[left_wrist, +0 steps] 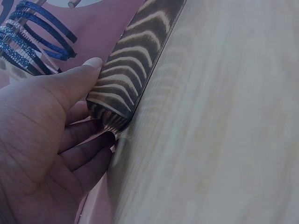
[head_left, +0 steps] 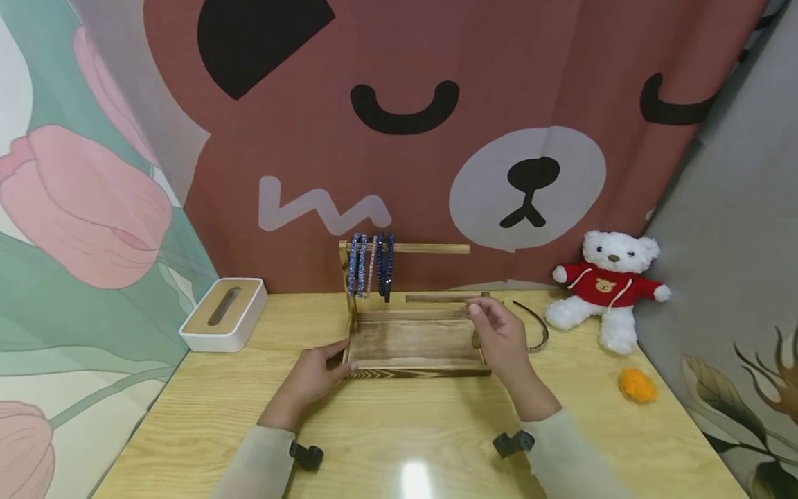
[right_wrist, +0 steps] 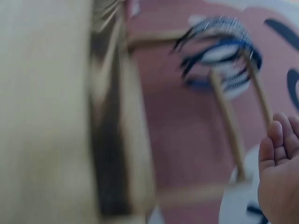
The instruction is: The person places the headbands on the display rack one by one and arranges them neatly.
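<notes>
A wooden headband rack [head_left: 411,372] stands on the table, with several glittery headbands [head_left: 389,267] in blue, pink and navy hanging at the left of its upper bar [head_left: 436,248]. My left hand [head_left: 314,374] grips the front left corner of the base; in the left wrist view the thumb lies along the striped edge [left_wrist: 126,79] and the fingers sit at its end. Near the right end of the lower bar [head_left: 436,299] my right hand [head_left: 501,339] hovers with fingers loosely bent, nothing seen in it. A dark headband [head_left: 541,339] lies behind that hand, partly hidden.
A white tissue box [head_left: 215,341] with a wooden lid is at the left. On the right sit a white teddy bear [head_left: 605,287] in a red hoodie and an orange fuzzy ball [head_left: 637,385]. A printed curtain [head_left: 411,173] hangs behind the table.
</notes>
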Demonstrator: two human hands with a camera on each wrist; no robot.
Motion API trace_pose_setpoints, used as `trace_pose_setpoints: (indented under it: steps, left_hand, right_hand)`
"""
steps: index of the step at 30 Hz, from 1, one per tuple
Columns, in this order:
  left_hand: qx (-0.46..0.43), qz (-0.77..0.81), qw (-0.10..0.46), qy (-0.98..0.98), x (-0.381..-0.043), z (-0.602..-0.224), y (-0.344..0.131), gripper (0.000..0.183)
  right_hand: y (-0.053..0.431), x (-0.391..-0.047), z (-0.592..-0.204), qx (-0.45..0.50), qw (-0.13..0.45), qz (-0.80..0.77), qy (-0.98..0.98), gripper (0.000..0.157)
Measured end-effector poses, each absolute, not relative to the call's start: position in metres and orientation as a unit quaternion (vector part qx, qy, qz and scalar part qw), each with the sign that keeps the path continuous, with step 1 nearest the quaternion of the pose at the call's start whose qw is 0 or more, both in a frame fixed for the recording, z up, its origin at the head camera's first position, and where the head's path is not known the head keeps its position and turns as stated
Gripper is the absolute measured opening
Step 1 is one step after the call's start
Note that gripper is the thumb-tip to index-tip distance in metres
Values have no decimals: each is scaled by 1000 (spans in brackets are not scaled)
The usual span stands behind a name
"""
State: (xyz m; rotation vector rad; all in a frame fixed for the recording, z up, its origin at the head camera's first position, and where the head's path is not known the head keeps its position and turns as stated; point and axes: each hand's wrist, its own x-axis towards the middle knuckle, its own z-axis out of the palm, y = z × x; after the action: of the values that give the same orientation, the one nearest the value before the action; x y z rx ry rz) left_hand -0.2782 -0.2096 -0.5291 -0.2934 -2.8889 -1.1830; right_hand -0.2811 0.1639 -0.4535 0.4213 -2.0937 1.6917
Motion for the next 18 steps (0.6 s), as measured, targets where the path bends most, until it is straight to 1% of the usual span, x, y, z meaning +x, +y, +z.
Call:
trace_pose_setpoints:
  steps: [4,8,12,15,18]
  left_hand:
    - [-98,-371,1,-924,-278,-530,-209,65]
    - [-97,-368,-2,-925,-278,-529,-209,66]
    - [-95,-369,-5,-924,-279,-529,-209,67]
    - [-97,-371,-6,-924,-280,-529,-209,67]
    - [-99,-368,-6,-925,-280,-529,-209,66]
  right_hand:
    - [218,-278,-478,107,207,497,-836,25]
    - [270,-284,-496,85,173,399,-897,35]
    - [305,-292,-505,103,115,331,-931,45]
    - [319,-302,-506,132,75,272,-950,43]
    - [325,-311,-506,167,50,220,-960,41]
